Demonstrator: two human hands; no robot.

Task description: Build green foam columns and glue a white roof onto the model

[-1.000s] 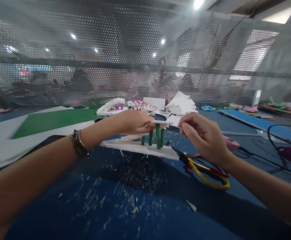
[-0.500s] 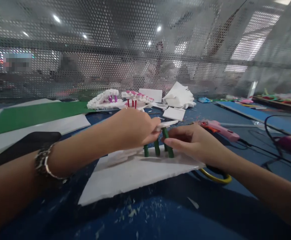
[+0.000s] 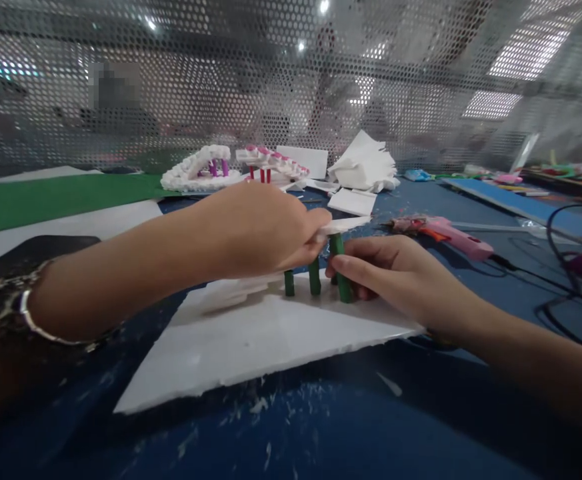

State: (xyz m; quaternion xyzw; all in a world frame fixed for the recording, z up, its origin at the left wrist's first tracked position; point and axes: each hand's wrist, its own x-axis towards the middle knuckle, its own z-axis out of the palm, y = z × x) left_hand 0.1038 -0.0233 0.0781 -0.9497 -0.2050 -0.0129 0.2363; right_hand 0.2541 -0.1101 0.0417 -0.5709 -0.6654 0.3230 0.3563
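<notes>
A white foam board (image 3: 231,350) lies on the blue table, with several green posts (image 3: 315,277) standing on it. A small white foam piece (image 3: 348,225) rests across the top of the posts. My left hand (image 3: 271,227) is closed on this piece from the left, thumb and fingers pinching its edge. My right hand (image 3: 395,273) is closed round the right front green post, the thumb against its near side. Layered white foam strips (image 3: 241,293) rise on the board under my left wrist. My left hand hides part of the posts and the strips.
Right of my hands lies a pink glue gun (image 3: 458,239) with a black cord. At the back stand two white foam models (image 3: 201,170) with purple and red posts, beside stacked white foam pieces (image 3: 363,163). A green sheet (image 3: 65,197) and black object (image 3: 31,250) lie left.
The view has tilted down and shifted slightly. Both hands keep their grips on the white foam piece and the green post, and the board appears a little larger.
</notes>
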